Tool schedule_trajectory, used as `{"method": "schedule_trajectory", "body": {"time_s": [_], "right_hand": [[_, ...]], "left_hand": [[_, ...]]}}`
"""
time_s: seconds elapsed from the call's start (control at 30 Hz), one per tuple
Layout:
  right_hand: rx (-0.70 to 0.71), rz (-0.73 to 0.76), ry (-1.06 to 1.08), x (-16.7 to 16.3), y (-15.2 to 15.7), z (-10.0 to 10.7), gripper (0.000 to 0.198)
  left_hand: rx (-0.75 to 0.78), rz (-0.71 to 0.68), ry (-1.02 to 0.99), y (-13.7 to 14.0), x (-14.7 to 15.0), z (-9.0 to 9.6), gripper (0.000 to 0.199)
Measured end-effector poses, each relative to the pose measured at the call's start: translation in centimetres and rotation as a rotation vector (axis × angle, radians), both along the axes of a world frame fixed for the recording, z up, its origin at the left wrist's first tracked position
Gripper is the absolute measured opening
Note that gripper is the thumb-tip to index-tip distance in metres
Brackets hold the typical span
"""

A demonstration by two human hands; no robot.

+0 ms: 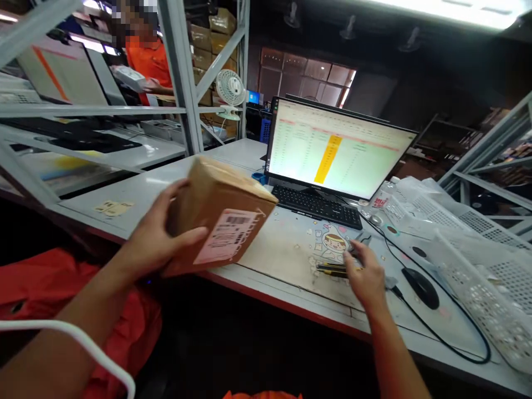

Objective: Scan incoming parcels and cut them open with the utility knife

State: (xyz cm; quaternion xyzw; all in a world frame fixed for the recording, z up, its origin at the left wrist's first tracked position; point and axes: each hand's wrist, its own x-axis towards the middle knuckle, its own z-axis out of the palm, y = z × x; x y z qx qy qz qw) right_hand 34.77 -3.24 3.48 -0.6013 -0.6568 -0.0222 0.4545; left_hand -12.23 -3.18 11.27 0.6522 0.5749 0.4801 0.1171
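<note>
My left hand (pixel 160 227) grips a brown cardboard box (pixel 199 216) by its left end. The box is tilted above the front edge of the desk, and a white barcode label (pixel 226 235) faces me. On the right, my right hand (pixel 368 274) is closed around a grey corded device that looks like a barcode scanner (pixel 390 282). The palm and fingers cover most of it, and a black cable leaves its lower end. Just left of those fingers, a black and yellow utility knife (pixel 332 269) lies on the printed desk mat (pixel 278 260).
Behind the mat stand a keyboard (pixel 318 206) and a monitor (pixel 338 147). A black mouse (pixel 420 288), looping cable and white perforated baskets (pixel 477 277) occupy the right side. Metal frame posts (pixel 180 77) rise at left. Beyond them, a person in orange (pixel 149 58) holds a white box.
</note>
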Motion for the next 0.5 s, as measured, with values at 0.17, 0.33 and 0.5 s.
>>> {"method": "schedule_trajectory", "body": {"time_s": [0.17, 0.33, 0.5], "right_hand": [[-0.429, -0.279, -0.25, 10.1, 2.3, -0.4, 0.06], [-0.737, -0.329, -0.378, 9.4, 3.5, -0.9, 0.059], [-0.801, -0.37, -0.405, 8.3, 4.3, 0.7, 0.048]], "left_hand": [[-0.211, -0.372, 0.29, 7.8, 10.7, 4.5, 0.107], [-0.395, -0.469, 0.665, 11.6, 18.2, 4.3, 0.105], [-0.376, -0.438, 0.722, 11.0, 19.0, 3.7, 0.104]]}}
